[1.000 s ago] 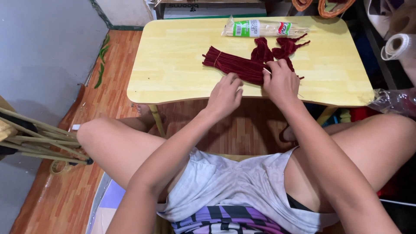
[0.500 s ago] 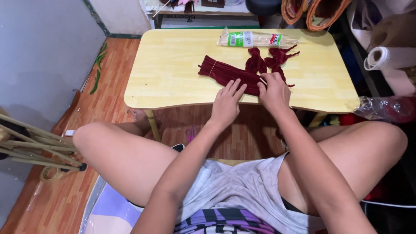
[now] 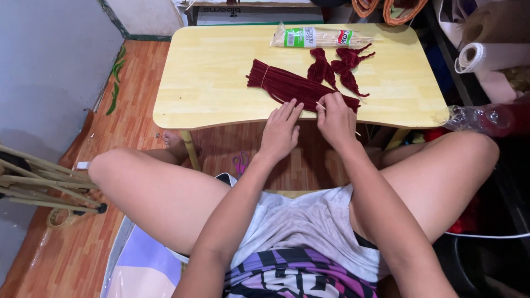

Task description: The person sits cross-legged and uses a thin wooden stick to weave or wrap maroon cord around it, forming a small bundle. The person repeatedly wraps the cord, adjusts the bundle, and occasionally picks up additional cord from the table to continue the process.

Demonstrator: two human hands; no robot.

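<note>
A thin pale stick [image 3: 321, 106] is pinched in the right hand [image 3: 335, 117], the left hand [image 3: 281, 129] is spread at the near end of the dark red chenille-stem bundle [image 3: 292, 86], two twisted pieces [image 3: 337, 67] are finished beyond the right hand, most stems unused.

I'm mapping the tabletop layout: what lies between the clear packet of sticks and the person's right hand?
In the head view, two twisted dark red pieces and the end of the dark red bundle lie between the packet and the right hand.
</note>
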